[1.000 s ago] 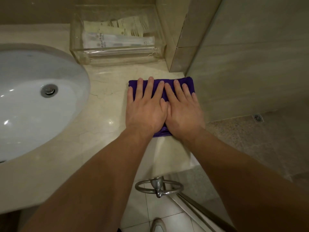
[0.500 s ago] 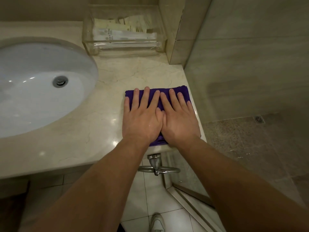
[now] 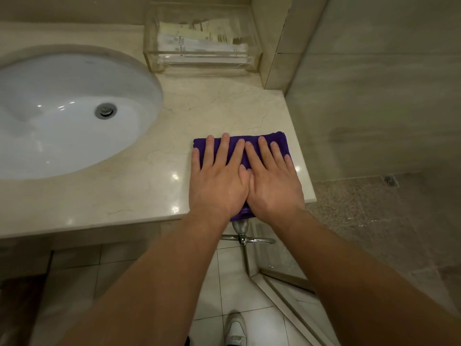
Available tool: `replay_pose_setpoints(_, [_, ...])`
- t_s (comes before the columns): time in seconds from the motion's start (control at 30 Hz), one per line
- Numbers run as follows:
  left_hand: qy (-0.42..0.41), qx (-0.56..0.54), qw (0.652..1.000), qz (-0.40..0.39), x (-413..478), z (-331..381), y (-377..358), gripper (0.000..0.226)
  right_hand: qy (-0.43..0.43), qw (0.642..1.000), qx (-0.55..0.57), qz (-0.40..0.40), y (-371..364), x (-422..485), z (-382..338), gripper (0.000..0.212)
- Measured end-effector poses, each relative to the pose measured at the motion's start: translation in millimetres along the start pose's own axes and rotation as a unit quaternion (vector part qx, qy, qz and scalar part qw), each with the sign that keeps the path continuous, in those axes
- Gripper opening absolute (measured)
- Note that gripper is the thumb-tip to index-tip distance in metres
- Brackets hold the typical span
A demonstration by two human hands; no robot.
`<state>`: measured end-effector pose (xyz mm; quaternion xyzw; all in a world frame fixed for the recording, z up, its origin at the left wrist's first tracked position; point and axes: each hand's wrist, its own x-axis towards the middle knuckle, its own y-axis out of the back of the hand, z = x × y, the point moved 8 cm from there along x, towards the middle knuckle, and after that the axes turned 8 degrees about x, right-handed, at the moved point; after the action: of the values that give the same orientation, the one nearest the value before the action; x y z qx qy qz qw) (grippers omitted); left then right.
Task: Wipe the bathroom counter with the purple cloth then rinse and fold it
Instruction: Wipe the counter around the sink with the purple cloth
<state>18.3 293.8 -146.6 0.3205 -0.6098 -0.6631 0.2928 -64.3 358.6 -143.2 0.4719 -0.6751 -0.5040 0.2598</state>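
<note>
Pressing flat on the purple cloth [image 3: 279, 143] with left hand [image 3: 217, 181] and right hand [image 3: 272, 183] side by side, fingers straight (thumbs touching), gripping nothing. Folded, lying at the front right corner of the bench [image 3: 124, 196], right of the sink [image 3: 62, 121].

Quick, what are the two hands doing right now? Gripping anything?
Left hand: open, fingers straight, pressing flat on the purple cloth.
Right hand: open, flat on the same cloth beside it.
</note>
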Motion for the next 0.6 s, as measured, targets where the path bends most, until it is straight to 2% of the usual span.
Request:
replay_pose_setpoints(0.33, [-0.024, -0.006, 1.000, -0.009, -9, -19, 2, 0.057, -0.019, 0.999, -0.024, 0.021, -9, -7, -21, 0.057])
replay_pose_setpoints(0.6, [-0.021, -0.002, 1.000, -0.019, -15, -51, 2, 0.057, -0.013, 0.999, -0.030, 0.007, -22, -4, -51, 0.058])
